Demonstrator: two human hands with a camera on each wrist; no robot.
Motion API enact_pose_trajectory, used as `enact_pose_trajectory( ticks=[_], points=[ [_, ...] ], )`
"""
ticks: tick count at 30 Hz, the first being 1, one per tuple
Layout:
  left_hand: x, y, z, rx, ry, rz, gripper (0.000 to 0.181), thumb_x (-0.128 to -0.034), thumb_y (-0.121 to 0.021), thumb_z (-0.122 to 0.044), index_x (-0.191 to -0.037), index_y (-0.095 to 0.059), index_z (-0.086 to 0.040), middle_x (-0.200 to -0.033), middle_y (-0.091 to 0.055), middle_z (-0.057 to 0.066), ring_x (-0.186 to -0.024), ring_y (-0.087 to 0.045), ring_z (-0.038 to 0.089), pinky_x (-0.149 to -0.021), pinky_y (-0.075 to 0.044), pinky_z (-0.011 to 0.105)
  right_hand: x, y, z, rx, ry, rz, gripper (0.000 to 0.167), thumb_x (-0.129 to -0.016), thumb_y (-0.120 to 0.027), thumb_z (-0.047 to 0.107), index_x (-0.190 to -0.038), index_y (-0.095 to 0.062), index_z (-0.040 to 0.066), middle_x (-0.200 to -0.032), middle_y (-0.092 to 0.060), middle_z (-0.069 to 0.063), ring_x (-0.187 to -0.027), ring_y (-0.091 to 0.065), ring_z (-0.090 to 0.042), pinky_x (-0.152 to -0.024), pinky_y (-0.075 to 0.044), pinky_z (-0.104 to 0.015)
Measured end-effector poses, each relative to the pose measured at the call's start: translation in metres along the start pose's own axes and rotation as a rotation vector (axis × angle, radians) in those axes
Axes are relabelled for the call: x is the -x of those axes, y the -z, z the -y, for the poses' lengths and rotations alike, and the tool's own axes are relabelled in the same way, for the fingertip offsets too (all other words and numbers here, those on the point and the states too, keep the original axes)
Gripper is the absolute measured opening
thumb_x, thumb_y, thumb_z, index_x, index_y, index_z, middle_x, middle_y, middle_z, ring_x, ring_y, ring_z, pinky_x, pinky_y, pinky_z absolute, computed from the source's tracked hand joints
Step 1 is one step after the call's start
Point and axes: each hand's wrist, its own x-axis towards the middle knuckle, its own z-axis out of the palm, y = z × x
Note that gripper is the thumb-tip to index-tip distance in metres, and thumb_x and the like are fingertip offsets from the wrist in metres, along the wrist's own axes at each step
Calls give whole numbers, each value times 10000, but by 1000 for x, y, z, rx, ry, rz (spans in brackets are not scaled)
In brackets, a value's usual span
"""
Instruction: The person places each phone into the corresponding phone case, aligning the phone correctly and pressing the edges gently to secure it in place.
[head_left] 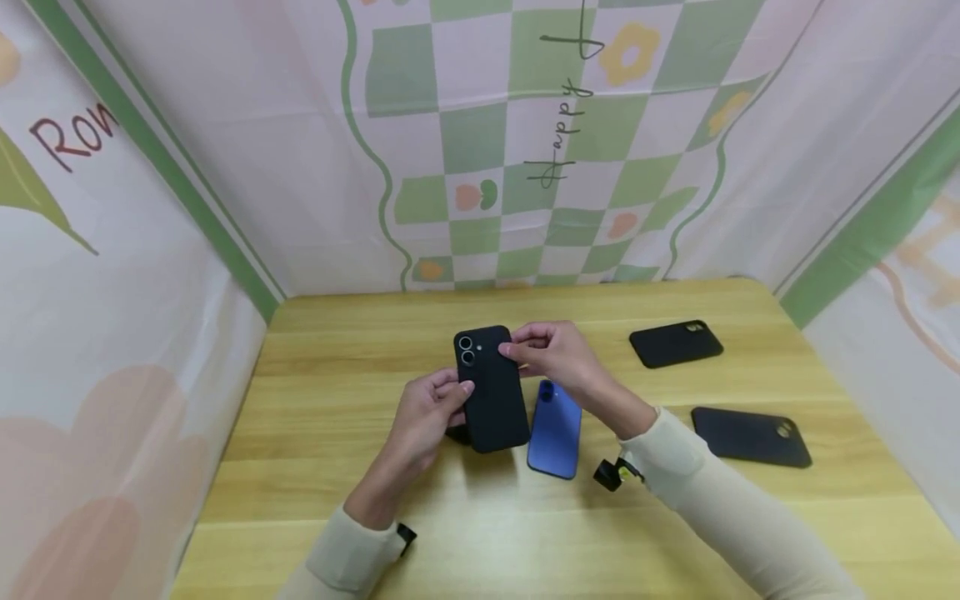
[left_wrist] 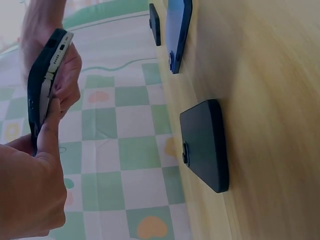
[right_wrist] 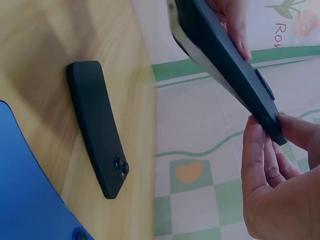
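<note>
Above the table, both hands hold a phone in a black case (head_left: 495, 400), its two-lens back facing up in the head view. My left hand (head_left: 429, 412) pinches its left long side, thumb on the back. At the upper right corner my right hand (head_left: 555, 354) pinches it between thumb and fingers. In the left wrist view, the pale phone edge with its port (left_wrist: 60, 50) shows along the case rim, with a gap at one corner. Whether the case sits fully on cannot be told. Below, a blue phone (head_left: 555, 433) lies on the table, camera side up.
Another black-backed phone or case (left_wrist: 202, 147) lies under the held phone, mostly hidden in the head view. To the right lie a black phone case (head_left: 675, 343) and a dark phone case (head_left: 750, 436). Printed cloth (head_left: 480, 150) hangs behind the wooden table (head_left: 300, 483) and at both sides.
</note>
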Motion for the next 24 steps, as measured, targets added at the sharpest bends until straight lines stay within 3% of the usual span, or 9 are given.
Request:
enact_pose_trajectory(
  ticks=[10,19,24],
  points=[
    [-5,2,-3,61,-57,-76,213,-1055,-613,14,-1231,-652,126,-1124,-771,223,-915,-754,149,-785,-645,285,13,-11,-17,42,-14,-18,236,-958,-801,122,-1092,-756,-68,-933,-802,-53,-836,-744,-136,-765,-658,-348],
    [-7,3,-7,141,-101,-141,206,-1046,-612,41,-1226,-635,139,-1031,-774,149,-905,-732,137,-762,-640,271,19,-18,-24,-42,-87,-4,268,-972,-785,115,-1132,-759,-99,-929,-808,-105,-763,-778,-162,-746,-658,-345],
    [-7,2,-7,175,-103,-165,176,-1043,-606,55,-1200,-640,129,-1013,-777,126,-899,-730,137,-755,-640,271,22,-20,-26,-72,-53,1,262,-975,-778,100,-1121,-754,-117,-905,-803,-97,-761,-771,-159,-743,-654,-323]
  ],
)
